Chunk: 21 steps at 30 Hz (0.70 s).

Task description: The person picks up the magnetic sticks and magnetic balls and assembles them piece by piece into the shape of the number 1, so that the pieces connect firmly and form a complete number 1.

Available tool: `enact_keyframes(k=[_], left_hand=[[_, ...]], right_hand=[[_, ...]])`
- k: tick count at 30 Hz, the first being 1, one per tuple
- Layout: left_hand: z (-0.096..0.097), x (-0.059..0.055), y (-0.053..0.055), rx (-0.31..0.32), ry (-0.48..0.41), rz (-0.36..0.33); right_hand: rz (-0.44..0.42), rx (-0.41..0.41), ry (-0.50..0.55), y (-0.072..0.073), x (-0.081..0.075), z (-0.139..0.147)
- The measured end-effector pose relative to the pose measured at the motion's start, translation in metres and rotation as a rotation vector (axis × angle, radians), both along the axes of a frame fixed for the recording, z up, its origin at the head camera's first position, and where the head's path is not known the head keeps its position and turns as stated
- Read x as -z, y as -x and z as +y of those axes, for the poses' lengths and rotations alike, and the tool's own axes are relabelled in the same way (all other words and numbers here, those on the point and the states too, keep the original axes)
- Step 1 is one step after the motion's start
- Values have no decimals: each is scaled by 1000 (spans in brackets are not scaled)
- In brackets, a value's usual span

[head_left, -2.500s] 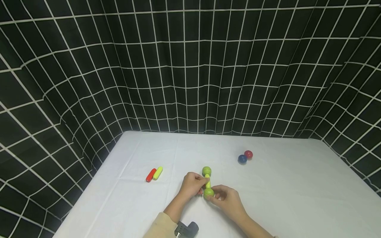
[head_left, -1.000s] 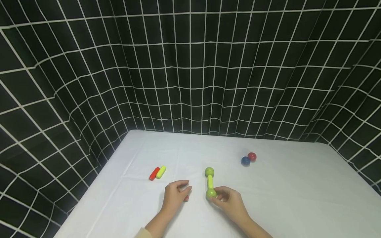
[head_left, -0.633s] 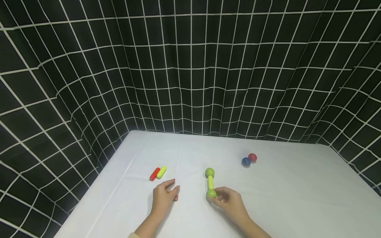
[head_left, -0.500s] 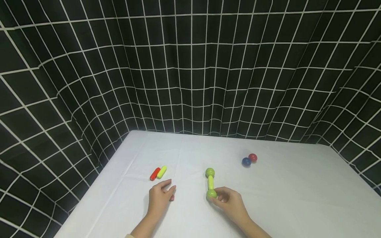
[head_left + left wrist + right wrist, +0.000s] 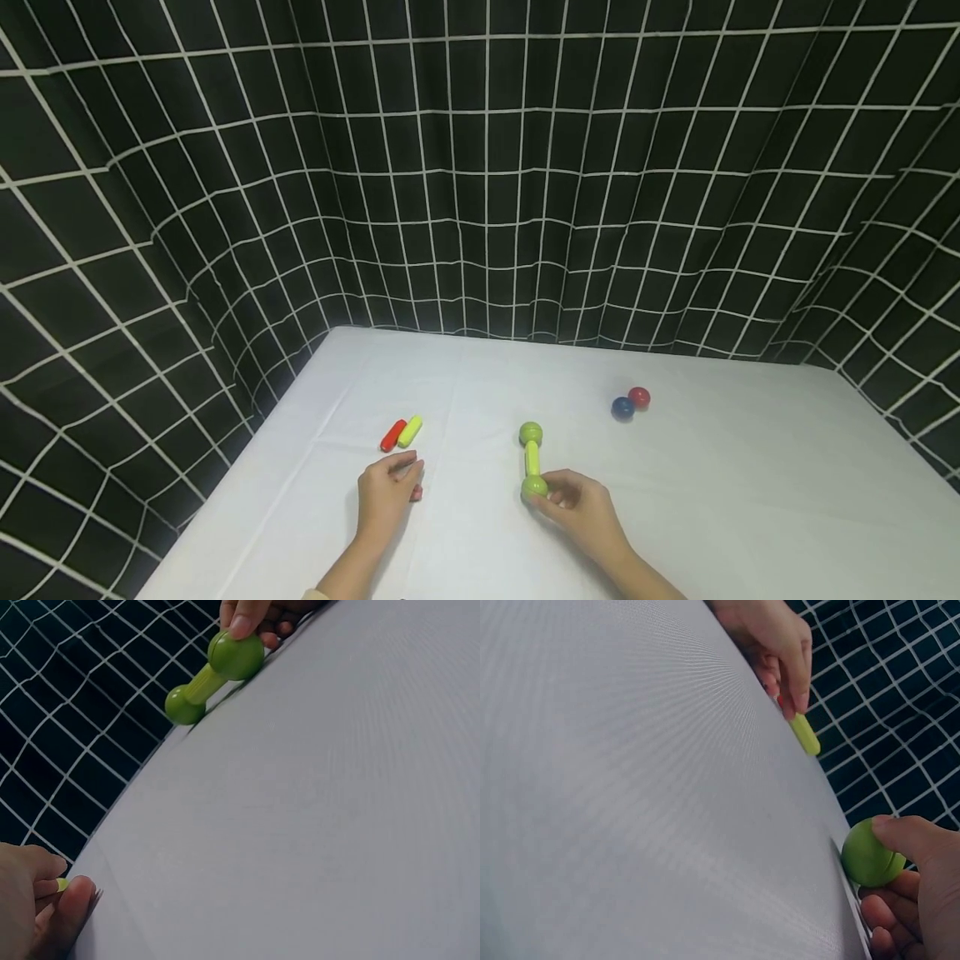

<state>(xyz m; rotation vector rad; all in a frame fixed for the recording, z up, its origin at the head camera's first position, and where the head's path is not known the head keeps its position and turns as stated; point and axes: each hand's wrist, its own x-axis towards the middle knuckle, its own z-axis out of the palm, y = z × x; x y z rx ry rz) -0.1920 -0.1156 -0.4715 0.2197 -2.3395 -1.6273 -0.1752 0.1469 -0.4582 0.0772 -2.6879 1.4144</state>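
Left hand point(image 5: 386, 492) has slid off toward the red and yellow capsules point(image 5: 401, 433), fingers loosely curled, while the right hand point(image 5: 577, 508) pinches the near ball of the green plastic dumbbell toy point(image 5: 532, 461) lying on the white counter point(image 5: 712, 500); it looks light, stiff and slick, so grab the thin bar.

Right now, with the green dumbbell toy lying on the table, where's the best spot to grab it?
Probably the thin yellow-green bar of the green dumbbell toy, pinched from above across its width. It lies flat, the bar is bare, and the balls would stop it sliding out. The right hand already holds the near ball.
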Motion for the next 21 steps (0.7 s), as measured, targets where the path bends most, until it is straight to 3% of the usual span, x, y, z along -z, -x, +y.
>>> enact_keyframes(k=[13,21], left_hand=[[-8,-2,1,-68,-41,-13],[-9,-1,5,-65,-37,-14]], right_hand=[[2,1,-5,1,2,0],[-2,0,2,1,2,0]])
